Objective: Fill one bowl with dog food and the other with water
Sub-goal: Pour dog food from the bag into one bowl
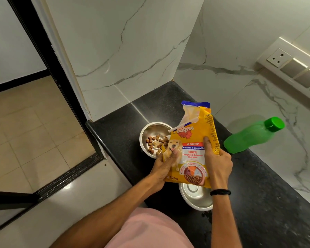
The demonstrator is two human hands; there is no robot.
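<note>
A yellow dog food bag [193, 138] with a torn top is held upright above the black counter [258, 185]. My left hand [164, 166] grips its lower left edge and my right hand [217, 163] grips its right side. Behind the bag, a steel bowl [151, 130] holds several brown kibble pieces. A second steel bowl [195, 197] sits under the bag's bottom, partly hidden, with nothing visible in it. A green water bottle [252, 136] with its cap on leans against the wall at the right.
Marble walls close the counter at the back and right. A socket panel [292, 67] is mounted on the right wall. The counter's left edge drops to a tiled floor [25, 131] beside a black door frame [48, 68].
</note>
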